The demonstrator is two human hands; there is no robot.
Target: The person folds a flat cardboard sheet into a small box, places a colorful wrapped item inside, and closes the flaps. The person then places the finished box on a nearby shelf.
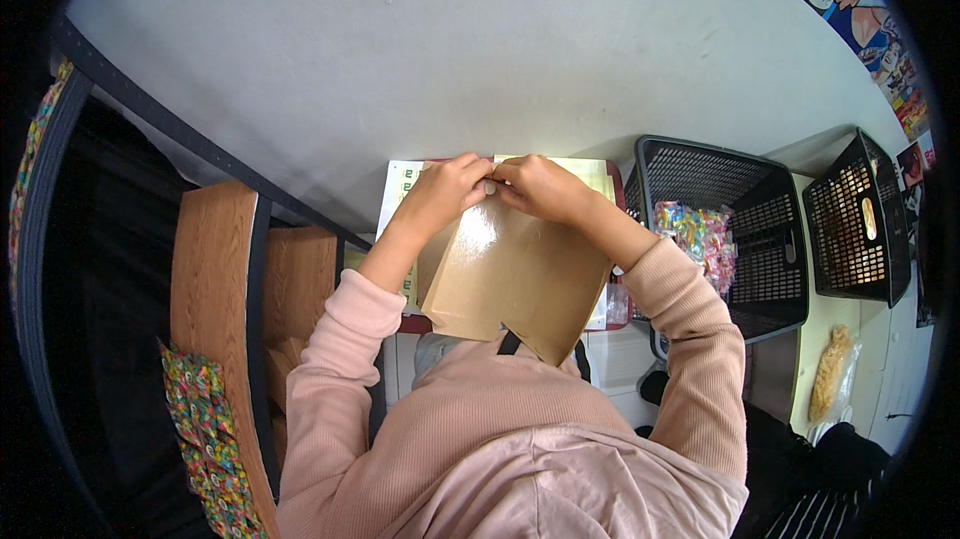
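A brown kraft paper bag (520, 274) with a slightly shiny face lies in front of me, its near end slanting down toward my lap. Layered edges and a small notch show at that near end. My left hand (453, 191) pinches the bag's far edge near its middle. Right beside it, my right hand (540, 187) is closed on the same edge, and the fingertips of both hands almost meet. Whatever small detail lies between the fingertips is hidden. Under the bag are white and pale yellow printed sheets (402, 171) on a small red-edged table (617, 311).
To the right stands a black mesh crate (720, 154) holding colourful wrapped packets (697, 234). Beyond it are a smaller black basket (855, 219) and a clear bag of tan stuff (832, 369). Wooden shelving (215, 269) with colourful packets (208, 429) flanks my left. A pale wall (480, 49) rises behind.
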